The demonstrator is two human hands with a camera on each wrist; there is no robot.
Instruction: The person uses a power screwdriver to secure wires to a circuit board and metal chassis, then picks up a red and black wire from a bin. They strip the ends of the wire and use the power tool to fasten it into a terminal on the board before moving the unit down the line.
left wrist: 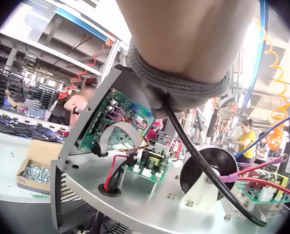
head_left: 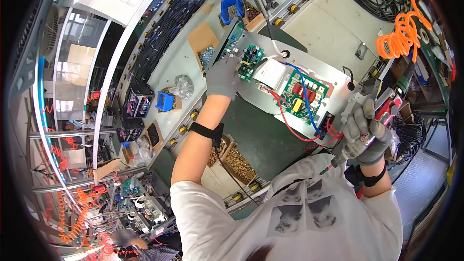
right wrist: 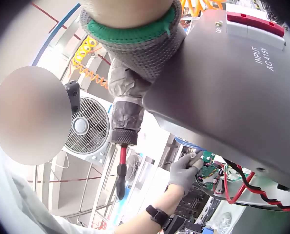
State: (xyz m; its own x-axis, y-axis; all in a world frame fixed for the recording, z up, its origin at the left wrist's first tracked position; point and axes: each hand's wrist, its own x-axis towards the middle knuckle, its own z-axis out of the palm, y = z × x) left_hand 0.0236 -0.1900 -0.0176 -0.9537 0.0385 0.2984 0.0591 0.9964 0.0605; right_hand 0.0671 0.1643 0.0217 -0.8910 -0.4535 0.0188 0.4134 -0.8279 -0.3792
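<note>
My grey-gloved left hand [head_left: 224, 77] holds the near end of a tilted metal plate [left wrist: 94, 109] that carries a green circuit board [left wrist: 116, 127]. Its fingertips are partly hidden. Beside them is a smaller green board [head_left: 251, 62] on the flat metal chassis [head_left: 261, 94]. In my right hand [head_left: 366, 133], also gloved, I grip a power screwdriver [right wrist: 127, 112] wrapped in silvery tape, its bit [right wrist: 121, 178] pointing away from the chassis. Close by that hand stands a grey panel [right wrist: 218, 83] marked INPUT AC 415V, with a red-levered switch [right wrist: 254, 23].
Another green board [head_left: 303, 97] with red and blue wires [head_left: 285, 116] sits on the chassis. Cardboard boxes of screws [head_left: 237, 164] and blue bins [head_left: 232, 9] line the bench. An orange coiled hose [head_left: 398, 38] hangs at the right. People work in the background.
</note>
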